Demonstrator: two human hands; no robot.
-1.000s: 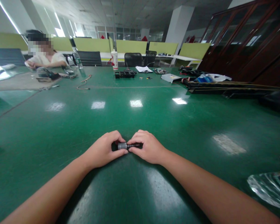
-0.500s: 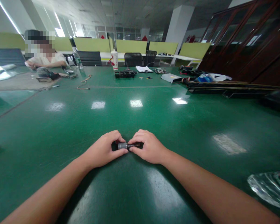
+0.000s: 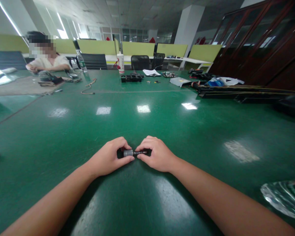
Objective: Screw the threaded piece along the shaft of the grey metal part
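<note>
A small silver metal cylinder with a thin dark ridged shaft (image 3: 128, 153), perhaps a little motor, lies crosswise just above the green tabletop. My left hand (image 3: 110, 155) is curled around the cylinder end, thumb in front and fingers behind. At the other end, the thumb and fingertips of my right hand (image 3: 157, 154) close on the shaft, whose tip points into my palm. A narrow gap separates the two hands. Exactly where the fingertips press is partly hidden.
The green table (image 3: 142, 124) stretches far forward. Across it stand a white bottle (image 3: 121, 63), a clear bottle (image 3: 81, 61) and a black part (image 3: 132, 78). Long dark strips (image 3: 218, 93) lie at right, clear plastic (image 3: 284, 200) nearer. A person (image 3: 49, 62) sits far left.
Both hands keep their grip and hardly move. The cylinder and my left hand have shifted very slightly left. The seated person's head has turned a little.
</note>
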